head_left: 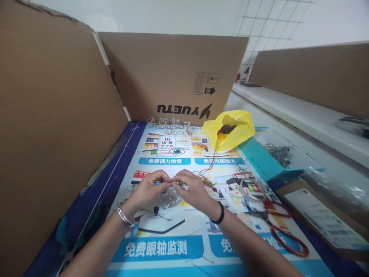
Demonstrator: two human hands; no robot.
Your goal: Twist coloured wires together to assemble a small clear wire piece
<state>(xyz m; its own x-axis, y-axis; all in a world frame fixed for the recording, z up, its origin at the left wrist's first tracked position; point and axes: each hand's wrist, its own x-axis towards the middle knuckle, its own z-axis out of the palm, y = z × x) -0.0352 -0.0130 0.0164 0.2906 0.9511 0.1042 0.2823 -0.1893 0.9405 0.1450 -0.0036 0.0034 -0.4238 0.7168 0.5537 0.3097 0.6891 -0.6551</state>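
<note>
Pinching wire [170, 199] above poster [156, 247]: left hand [147, 191], right hand [196, 191]; cardboard panel [161, 73] behind.

The piece [171, 182] pinched between the left hand [148, 189] and right hand [193, 189] is too small to identify. The yellow bag [238, 135] partly hides its contents [226, 130]; the teal-handled tool [61, 235] is blurred.

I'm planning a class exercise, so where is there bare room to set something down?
The printed sheet looks bare nearest the camera, just right of the left forearm, and between the hands and the rear wire tangle, left of the yellow bag. The right side is crowded: tape roll, red-handled scissors, teal box.
</note>
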